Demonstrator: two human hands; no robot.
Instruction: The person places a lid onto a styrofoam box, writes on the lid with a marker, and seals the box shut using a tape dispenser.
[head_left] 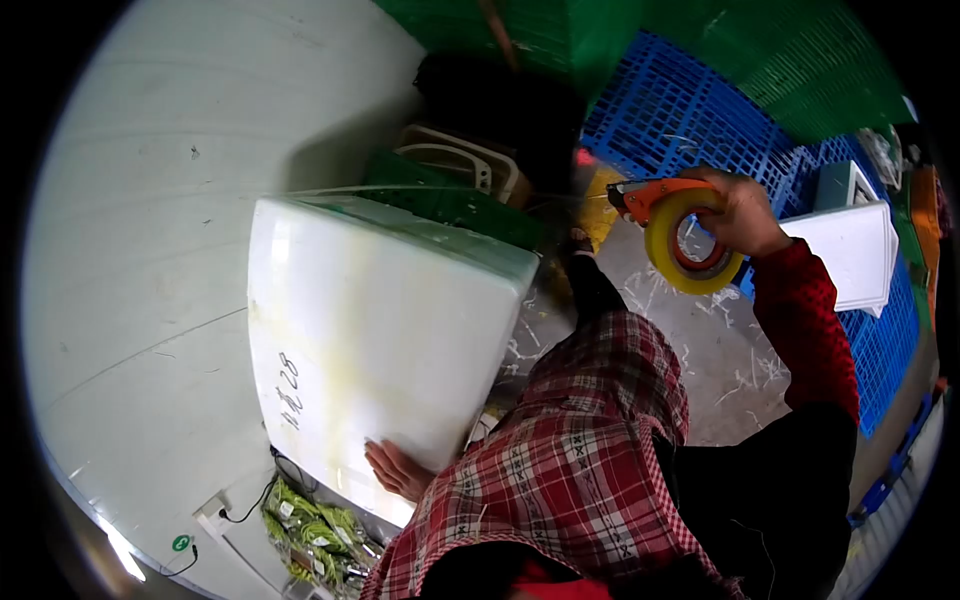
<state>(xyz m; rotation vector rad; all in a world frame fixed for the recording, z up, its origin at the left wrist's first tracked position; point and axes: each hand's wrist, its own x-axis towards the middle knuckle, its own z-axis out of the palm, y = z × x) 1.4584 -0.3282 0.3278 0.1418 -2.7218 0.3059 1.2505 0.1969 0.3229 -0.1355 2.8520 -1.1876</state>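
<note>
A large white foam box [385, 320] with handwritten black marks stands in front of me, at the left. My left hand [398, 470] lies on its near part with the fingers stretched out. To the right of the box, my right hand [745, 215] is raised and wrapped around the orange handle of a tape dispenser [650, 192]. The roll of yellowish clear tape [662, 250] hangs on the dispenser below the handle. A thin clear strip of tape seems to stretch from the dispenser to the far edge of the box.
Blue plastic pallets [690, 105] lie at the back right, with a white foam lid [845, 255] on them. White scraps litter the grey floor [715, 350]. A pale wall [150, 250] closes the left side. Green-patterned packets [315, 530] lie below the box.
</note>
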